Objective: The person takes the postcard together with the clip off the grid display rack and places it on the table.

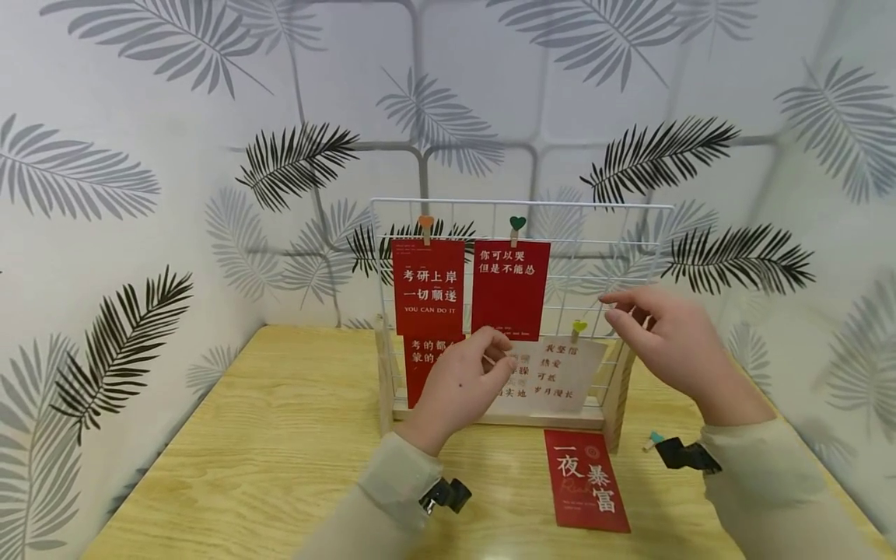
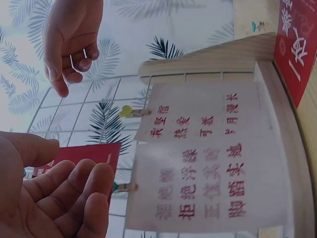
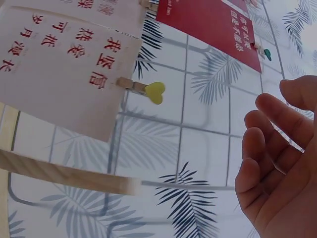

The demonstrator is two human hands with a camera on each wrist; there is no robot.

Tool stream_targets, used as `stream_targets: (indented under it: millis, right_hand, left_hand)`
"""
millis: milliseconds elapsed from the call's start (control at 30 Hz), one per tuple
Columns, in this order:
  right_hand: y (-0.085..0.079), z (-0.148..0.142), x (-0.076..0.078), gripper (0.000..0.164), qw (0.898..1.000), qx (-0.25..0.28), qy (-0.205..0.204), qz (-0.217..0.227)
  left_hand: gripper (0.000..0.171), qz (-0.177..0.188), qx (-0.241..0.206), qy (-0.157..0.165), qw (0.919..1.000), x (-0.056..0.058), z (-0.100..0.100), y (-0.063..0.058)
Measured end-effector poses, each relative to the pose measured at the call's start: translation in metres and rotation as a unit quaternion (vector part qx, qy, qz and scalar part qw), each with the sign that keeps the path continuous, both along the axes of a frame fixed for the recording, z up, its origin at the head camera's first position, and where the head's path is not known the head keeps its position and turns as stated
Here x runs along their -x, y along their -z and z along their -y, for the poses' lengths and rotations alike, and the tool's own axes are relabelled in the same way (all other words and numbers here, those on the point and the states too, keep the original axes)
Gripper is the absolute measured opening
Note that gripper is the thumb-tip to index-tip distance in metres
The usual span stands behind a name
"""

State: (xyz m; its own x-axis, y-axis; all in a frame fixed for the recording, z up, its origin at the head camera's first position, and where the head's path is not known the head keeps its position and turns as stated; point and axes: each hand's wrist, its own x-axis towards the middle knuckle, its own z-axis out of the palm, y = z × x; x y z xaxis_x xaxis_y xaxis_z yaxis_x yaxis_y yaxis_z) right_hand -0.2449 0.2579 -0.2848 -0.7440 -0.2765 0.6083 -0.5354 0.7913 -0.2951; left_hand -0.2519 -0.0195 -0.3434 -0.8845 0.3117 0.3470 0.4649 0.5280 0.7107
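Note:
A white wire grid rack (image 1: 602,205) on a wooden base carries several cards held by small heart-topped clothespins. My left hand (image 1: 458,385) hovers in front of its lower cards, fingers loosely bent, holding nothing. To the right, my right hand (image 1: 668,342) hangs before the rack's right side with relaxed fingers and nothing between them. Two red cards hang on top, under an orange clip (image 1: 425,225) and a green clip (image 1: 517,224). Below, a white card (image 1: 570,377) hangs from a yellow clip (image 3: 155,92); another white card (image 2: 198,193) is beside it. My left hand partly covers a lower red card (image 1: 420,373).
A loose red card (image 1: 586,482) lies on the wooden table (image 1: 266,451) in front of the rack. Near my right wrist, a teal clothespin (image 1: 653,440) lies on the table. Leaf-patterned walls (image 1: 105,233) stand behind and at both sides.

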Motion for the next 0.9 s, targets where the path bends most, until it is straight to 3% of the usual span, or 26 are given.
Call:
stream_targets:
  millis: [567,900]
  right_hand:
    - [-0.039,0.020,0.003,0.020,0.998,-0.016,0.003,-0.066]
    - [-0.052,0.037,0.013,0.018,0.996,-0.028,-0.014,-0.089]
  left_hand:
    - [0.027,-0.041,-0.003,-0.023,0.9989,0.010,0.020,-0.020]
    - [0.031,-0.052,0.008,-0.044,0.9976,0.016,0.027,-0.027]
